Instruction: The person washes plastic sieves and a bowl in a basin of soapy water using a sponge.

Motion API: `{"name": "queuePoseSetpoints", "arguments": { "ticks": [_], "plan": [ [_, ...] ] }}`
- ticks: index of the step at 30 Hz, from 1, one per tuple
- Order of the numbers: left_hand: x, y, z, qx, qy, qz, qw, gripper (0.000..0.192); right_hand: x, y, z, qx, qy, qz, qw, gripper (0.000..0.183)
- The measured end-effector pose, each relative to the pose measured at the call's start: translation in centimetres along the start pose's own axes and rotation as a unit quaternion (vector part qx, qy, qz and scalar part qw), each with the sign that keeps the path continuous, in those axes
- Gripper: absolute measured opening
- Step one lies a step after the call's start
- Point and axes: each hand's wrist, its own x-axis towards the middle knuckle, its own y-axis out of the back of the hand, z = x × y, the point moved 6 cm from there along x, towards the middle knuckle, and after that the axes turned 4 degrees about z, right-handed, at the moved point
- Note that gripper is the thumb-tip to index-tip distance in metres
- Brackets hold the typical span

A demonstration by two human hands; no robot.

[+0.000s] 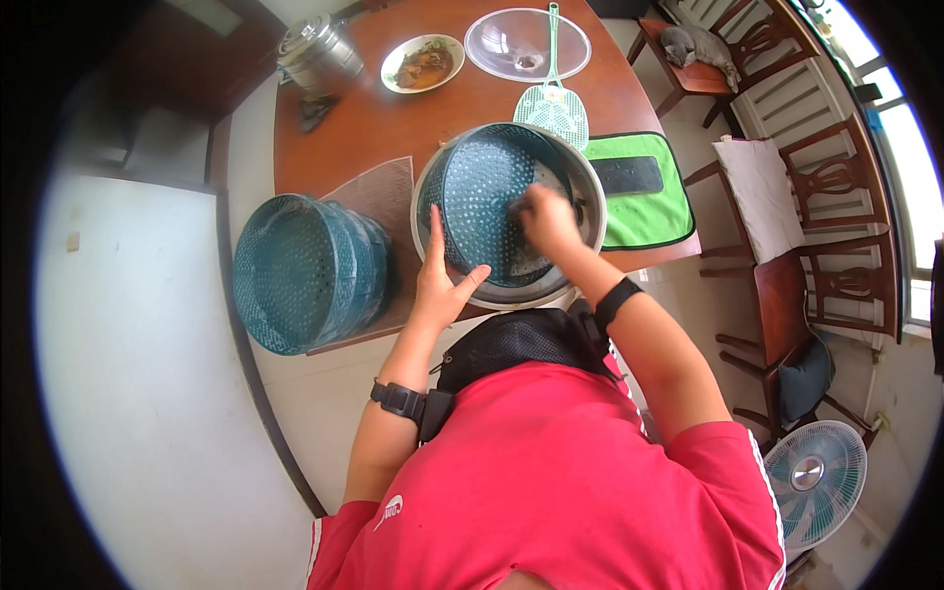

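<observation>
A teal perforated plastic basket [487, 195] sits tilted inside a round metal basin [599, 221] at the table's front edge. My left hand [441, 284] steadies the basket at its near left side, fingers along the outer wall and thumb spread toward the rim. Inside the basket, my right hand [549, 221] is closed around a small dark thing [520, 209], pressed near the perforated surface. Blur hides what that dark thing is. Left of the basin lies a stack of similar teal baskets [284, 276], tipped so that one opening faces left.
A brownish cloth [380, 195] lies under the stack. A phone [630, 175] rests on a green cloth [641, 225] at right. Behind are a fly swatter [552, 110], a clear dome cover [494, 44], a plate of food [398, 82] and a metal pot [324, 63]. A cat [700, 50] lies on a chair.
</observation>
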Motion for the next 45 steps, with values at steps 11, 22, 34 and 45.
{"name": "queuePoseSetpoints", "arguments": {
  "ticks": [11, 22, 34, 45],
  "plan": [
    [-0.2, 0.0, -0.6, -0.042, -0.006, 0.003, 0.999, 0.103, -2.0, -0.7, -5.5, 0.135, 0.017, -0.119, 0.984, 0.031],
    [-0.2, -0.3, 0.0, -0.069, 0.011, 0.020, 0.997, 0.103, 0.5, -1.0, 1.3, -0.329, -0.084, -0.100, 0.935, 0.017],
    [-0.4, 0.0, -0.6, -0.065, -0.008, 0.002, 0.998, 0.102, 1.2, 0.1, -0.7, 0.014, -0.041, 0.081, 0.996, 0.017],
    [-0.1, -0.3, 0.0, -0.079, 0.013, 0.018, 0.997, 0.103, 0.8, 0.8, -0.3, 0.002, -0.015, 0.017, 1.000, 0.012]
  ]
}}
